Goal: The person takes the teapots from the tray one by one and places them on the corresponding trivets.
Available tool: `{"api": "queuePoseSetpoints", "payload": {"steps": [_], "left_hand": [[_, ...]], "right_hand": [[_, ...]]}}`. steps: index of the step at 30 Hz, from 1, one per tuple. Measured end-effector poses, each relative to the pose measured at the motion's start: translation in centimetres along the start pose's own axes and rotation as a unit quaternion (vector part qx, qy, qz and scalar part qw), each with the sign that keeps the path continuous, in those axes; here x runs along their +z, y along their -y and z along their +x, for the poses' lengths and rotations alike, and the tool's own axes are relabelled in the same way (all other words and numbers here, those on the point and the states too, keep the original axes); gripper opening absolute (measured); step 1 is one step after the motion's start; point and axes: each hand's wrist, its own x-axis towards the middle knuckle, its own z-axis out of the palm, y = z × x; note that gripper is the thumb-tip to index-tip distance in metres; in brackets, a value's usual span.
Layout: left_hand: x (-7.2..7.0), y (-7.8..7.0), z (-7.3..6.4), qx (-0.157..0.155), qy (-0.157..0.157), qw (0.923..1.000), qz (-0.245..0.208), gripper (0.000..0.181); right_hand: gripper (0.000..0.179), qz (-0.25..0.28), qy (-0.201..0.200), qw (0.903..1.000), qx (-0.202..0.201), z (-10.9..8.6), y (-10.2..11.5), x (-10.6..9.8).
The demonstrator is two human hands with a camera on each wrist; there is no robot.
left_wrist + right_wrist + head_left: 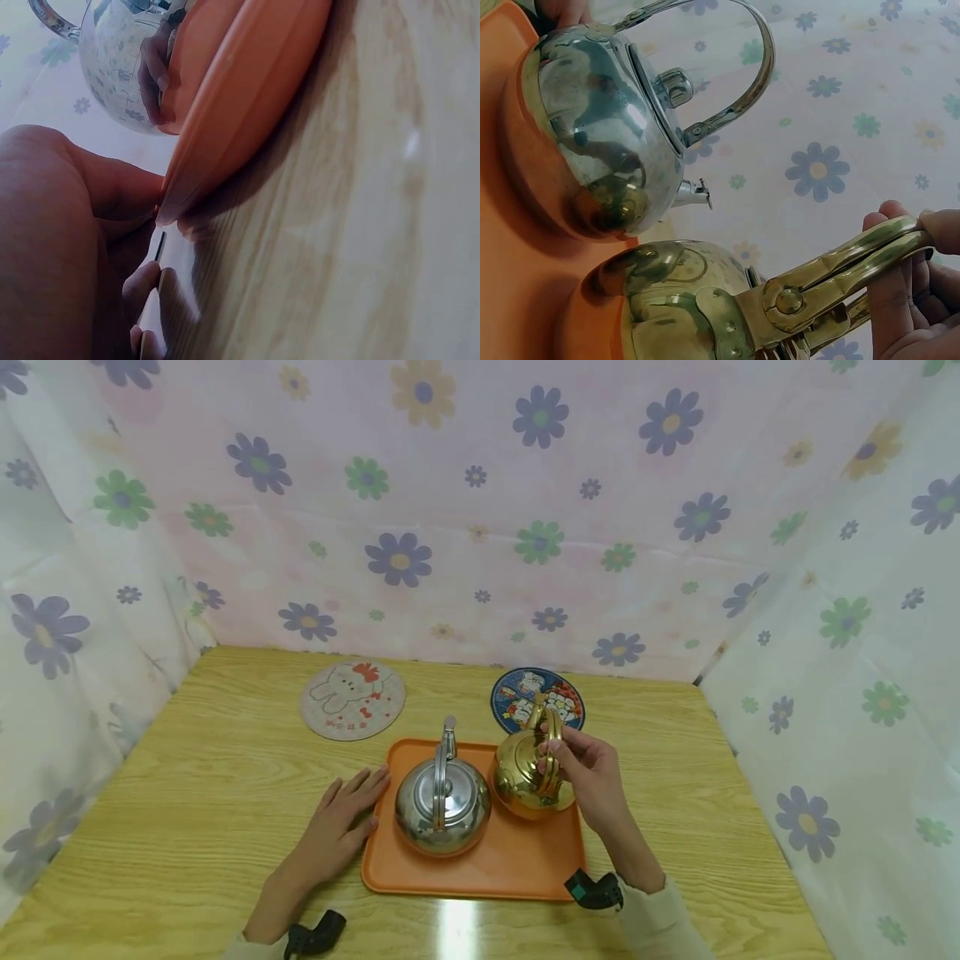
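Note:
My right hand point(596, 777) grips the upright handle point(840, 274) of a shiny gold kettle point(517, 777), thumb on one side and fingers wrapped under it. The gold kettle overlaps the back right part of an orange tray point(480, 878), its spout pointing away. On the tray's left half stands a silver kettle point(442, 810), handle upright and spout also pointing to the back. Against the tray's left edge rests my left hand point(337, 827), its fingers extended and its thumb at the rim point(217, 97).
Behind the tray lie two round mats: a pale one with a rabbit drawing point(352, 702) on the left, and a dark blue one with cartoon figures point(534, 681) on the right, partly behind the gold spout. A flowered curtain point(465, 527) encloses the wooden table point(187, 793).

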Motion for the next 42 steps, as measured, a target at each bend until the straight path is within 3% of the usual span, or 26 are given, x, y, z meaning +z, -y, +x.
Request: {"api": "queuePoseSetpoints", "payload": {"steps": [16, 25, 42], "left_hand": [[0.08, 0.12, -0.06, -0.011, 0.009, 0.9999, -0.002, 0.052], [-0.03, 0.03, -0.21, -0.011, 0.001, 0.9999, 0.002, 0.052], [0.12, 0.14, -0.08, -0.022, 0.002, 0.9997, -0.008, 0.052]], "right_hand": [[0.036, 0.015, 0.0, 0.9999, 0.0, 0.09, 0.16, -0.37], [0.041, 0.008, 0.04, 0.9988, -0.026, 0.21, 0.01, -0.64], [0.038, -0.018, 0.027, 0.9988, -0.037, 0.85, 0.09, -0.75]]}}
